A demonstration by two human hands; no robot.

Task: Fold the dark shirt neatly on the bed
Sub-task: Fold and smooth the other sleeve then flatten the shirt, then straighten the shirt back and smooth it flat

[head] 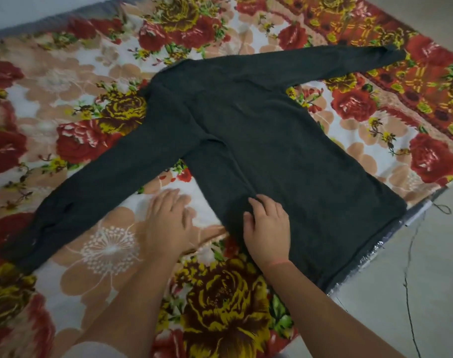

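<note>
The shirt (259,130) lies spread flat on the bed (111,249), both sleeves stretched out sideways. The right hand (268,226) rests on the shirt's near side edge. Its fingers are bent, with the tips on the cloth where a crease starts; I cannot tell whether they pinch it. The left hand (168,218), blurred, lies on the bed just beside the shirt, between body and near sleeve, fingers straight.

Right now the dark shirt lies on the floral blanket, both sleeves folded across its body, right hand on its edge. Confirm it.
Not folded: the head view shows both sleeves stretched out sideways. The dark shirt does lie on the floral blanket, right hand on its edge.
</note>
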